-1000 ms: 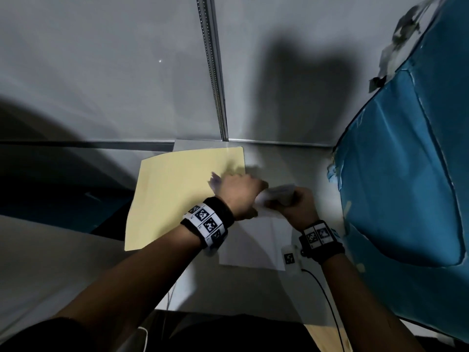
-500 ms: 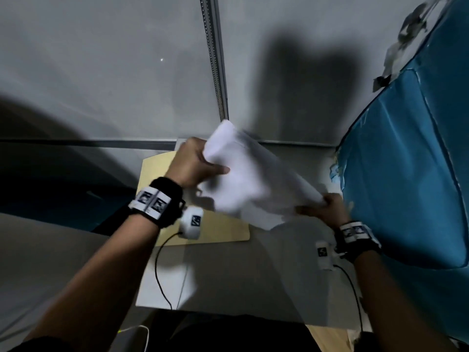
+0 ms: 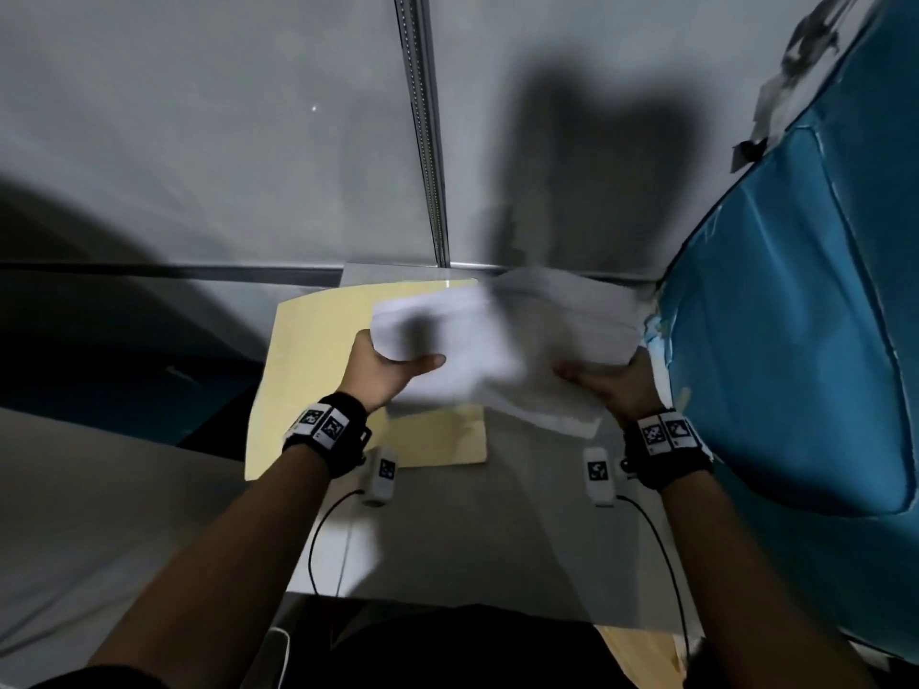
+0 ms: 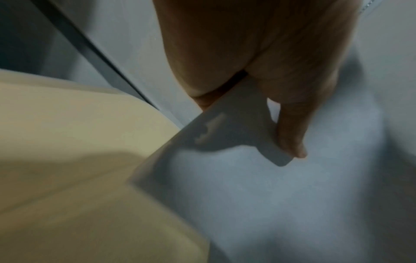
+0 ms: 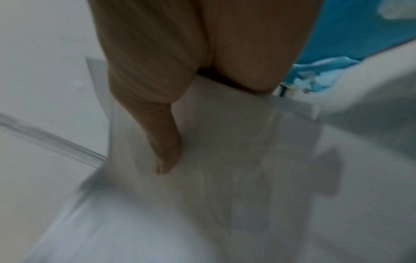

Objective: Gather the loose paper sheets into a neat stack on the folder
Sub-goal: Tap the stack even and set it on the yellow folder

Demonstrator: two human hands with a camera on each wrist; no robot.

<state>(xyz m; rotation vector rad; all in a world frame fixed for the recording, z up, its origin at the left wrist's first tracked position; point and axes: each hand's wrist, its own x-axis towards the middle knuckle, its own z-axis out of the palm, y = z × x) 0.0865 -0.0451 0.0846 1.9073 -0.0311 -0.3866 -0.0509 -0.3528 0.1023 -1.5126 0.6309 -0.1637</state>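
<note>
A bundle of white paper sheets is held in the air above the right part of a pale yellow card folder, and it reaches past the folder's right edge. The sheets are blurred and not aligned; several edges show apart at the near right corner. The left hand grips the left end of the bundle, with the thumb on top and the other fingers under it. The right hand grips the right end in the same way; in the right wrist view the thumb lies flat on the top sheet. In the left wrist view the thumb pinches a corner of the paper over the folder.

The folder lies flat on a grey table top, close to the far edge. A blue padded surface stands at the right. A grey wall with a vertical metal strip is behind the table. Both wrists wear black bands with square markers.
</note>
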